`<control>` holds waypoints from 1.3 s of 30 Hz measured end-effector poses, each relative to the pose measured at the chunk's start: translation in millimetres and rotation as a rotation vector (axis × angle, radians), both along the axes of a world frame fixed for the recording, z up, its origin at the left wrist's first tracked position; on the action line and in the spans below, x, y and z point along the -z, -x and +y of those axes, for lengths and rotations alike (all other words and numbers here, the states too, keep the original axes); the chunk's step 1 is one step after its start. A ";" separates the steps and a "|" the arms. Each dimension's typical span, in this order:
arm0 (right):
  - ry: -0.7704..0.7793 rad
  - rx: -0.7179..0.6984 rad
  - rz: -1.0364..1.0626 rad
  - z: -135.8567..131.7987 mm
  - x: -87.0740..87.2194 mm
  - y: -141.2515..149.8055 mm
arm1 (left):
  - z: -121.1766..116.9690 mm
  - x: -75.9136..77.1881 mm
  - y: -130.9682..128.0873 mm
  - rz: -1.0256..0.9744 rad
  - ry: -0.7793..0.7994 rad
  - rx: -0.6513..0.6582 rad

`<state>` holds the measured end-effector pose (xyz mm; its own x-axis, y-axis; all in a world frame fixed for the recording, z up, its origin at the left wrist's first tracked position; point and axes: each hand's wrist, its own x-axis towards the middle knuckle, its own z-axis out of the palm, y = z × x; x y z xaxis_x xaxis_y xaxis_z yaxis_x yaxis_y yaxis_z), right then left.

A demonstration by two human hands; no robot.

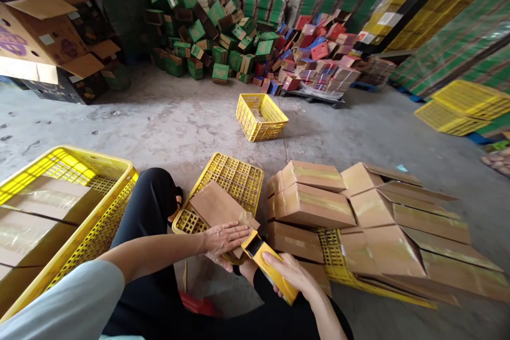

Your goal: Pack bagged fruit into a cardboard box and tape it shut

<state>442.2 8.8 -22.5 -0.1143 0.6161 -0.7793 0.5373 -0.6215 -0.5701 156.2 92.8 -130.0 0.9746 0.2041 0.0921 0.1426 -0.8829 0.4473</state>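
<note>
A flattish brown cardboard box (217, 203) lies on an upturned yellow plastic crate (235, 170) between my knees. My left hand (227, 238) presses flat on the near end of this box, fingers stretched out and side by side. Clear tape (249, 220), wrinkled, shows at the box's near right corner. In my right hand (292, 273) is a chunky yellow handheld tool (274, 271) with a dark recess near its head; its exact kind is unclear. The tool's head is beside my left fingertips, at the box's corner. Whether it touches the box is hidden.
Taped cardboard boxes (314, 204) and others with raised flaps (370, 207) are stacked on my right, partly over a yellow crate. Left of me, a large yellow crate (131, 170) holds boxes. A smaller yellow crate (263, 130) stands ahead. Green boxes (221, 71) are heaped beyond.
</note>
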 end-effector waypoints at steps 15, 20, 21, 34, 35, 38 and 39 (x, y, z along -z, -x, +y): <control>0.023 0.014 -0.032 -9.6 -17.9 -12.6 | 3.1 6.0 0.0 -0.011 -0.054 0.029; -0.034 -0.011 -0.041 -15.4 -27.0 -9.3 | 1.6 8.9 -0.2 0.002 -0.074 0.018; -0.036 -0.011 -0.039 -16.0 -26.8 -8.3 | 1.0 8.9 -0.2 0.004 -0.074 0.019; -0.035 0.024 -0.040 -17.2 -16.1 -12.3 | -7.8 1.5 -1.5 -0.002 -0.076 0.054; -0.034 0.021 -0.032 -17.1 -15.9 -13.0 | -7.5 1.3 -1.6 0.004 -0.076 0.048; -0.028 0.016 -0.020 -17.1 -17.7 -13.1 | -7.7 1.5 -2.0 0.018 -0.086 0.026; -0.021 0.014 -0.018 -17.0 -19.5 -12.5 | -7.9 1.4 -2.0 0.021 -0.090 0.023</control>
